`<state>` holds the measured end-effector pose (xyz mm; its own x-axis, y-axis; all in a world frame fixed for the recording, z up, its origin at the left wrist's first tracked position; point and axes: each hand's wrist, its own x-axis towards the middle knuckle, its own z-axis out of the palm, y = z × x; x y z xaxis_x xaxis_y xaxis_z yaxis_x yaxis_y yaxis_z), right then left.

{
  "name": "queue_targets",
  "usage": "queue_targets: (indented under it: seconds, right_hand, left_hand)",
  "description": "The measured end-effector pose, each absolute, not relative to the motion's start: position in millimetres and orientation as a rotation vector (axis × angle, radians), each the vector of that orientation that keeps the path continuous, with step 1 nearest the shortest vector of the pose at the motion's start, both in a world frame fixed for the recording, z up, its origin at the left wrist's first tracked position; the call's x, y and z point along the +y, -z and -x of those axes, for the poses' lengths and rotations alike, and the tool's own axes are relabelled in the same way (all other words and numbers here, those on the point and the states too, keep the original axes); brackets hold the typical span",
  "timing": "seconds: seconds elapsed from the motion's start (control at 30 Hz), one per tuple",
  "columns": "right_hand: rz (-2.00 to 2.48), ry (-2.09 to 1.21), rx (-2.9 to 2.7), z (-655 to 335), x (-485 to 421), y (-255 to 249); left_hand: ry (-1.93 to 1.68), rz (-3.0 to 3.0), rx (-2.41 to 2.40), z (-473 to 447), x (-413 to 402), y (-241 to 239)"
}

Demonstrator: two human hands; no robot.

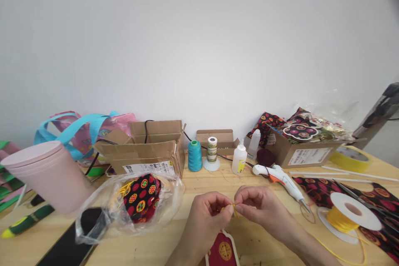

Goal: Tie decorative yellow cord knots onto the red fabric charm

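Close together above the table's front, my left hand (209, 212) and my right hand (260, 208) both pinch a thin yellow cord (236, 211). Fingertips nearly meet, so most of the cord between them is hidden. Just below lies a dark red panel (222, 250) with a pale border and a round gold emblem, cut off by the bottom edge and partly covered by my left hand. At the right, a white spool of yellow cord (342, 217) rests on patterned fabric, its loose strand trailing toward the bottom edge.
A white glue gun (282, 182) lies right of my hands. Behind stand a glue bottle (239, 160), a teal thread cone (195, 157) and cardboard boxes (149, 153). Leftward are a plastic bag with patterned fabric (141, 199), a pink tumbler (48, 174) and a black phone-like slab (67, 247).
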<state>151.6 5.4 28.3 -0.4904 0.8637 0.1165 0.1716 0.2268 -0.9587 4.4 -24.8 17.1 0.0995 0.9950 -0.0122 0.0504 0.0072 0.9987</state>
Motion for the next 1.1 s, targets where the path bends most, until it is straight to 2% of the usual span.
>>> queue_targets:
  seconds: [0.57,0.87,1.1]
  right_hand:
    - [1.205,-1.239,-1.671,-142,-4,-27]
    - [1.034,-1.436,-1.502,-144,-1,-27]
    - [0.988,-1.458,-1.498,-145,-1,-24]
  left_hand:
    - [-1.145,-1.412,1.212,-5,-26,-16]
    - [-1.118,-1.09,0.988,-8,-23,-20]
    - [-1.146,-0.982,0.924,-7,-24,-18]
